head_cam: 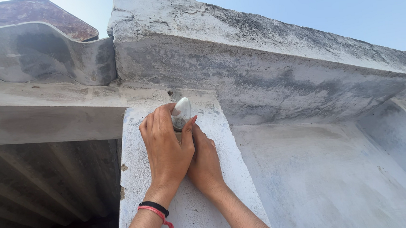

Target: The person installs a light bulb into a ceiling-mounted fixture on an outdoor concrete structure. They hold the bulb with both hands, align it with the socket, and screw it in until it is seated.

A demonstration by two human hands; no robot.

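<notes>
A small clear candle-shaped light bulb [181, 112] stands upright against a whitewashed pillar [190, 208], just under a concrete beam. My left hand [167, 151] wraps around the lower part of the bulb, with fingers and thumb closed on it. Behind and to the right of it, my right hand [206, 163] is pressed against the pillar, its fingers closed around something below the bulb that the left hand hides. Black and red bands sit on my left wrist.
A weathered concrete beam [265, 63] runs overhead to the right. Corrugated grey roofing sheet [39, 53] lies at upper left, with a dark shed space beneath it. A white wall [329, 176] recedes to the right of the pillar.
</notes>
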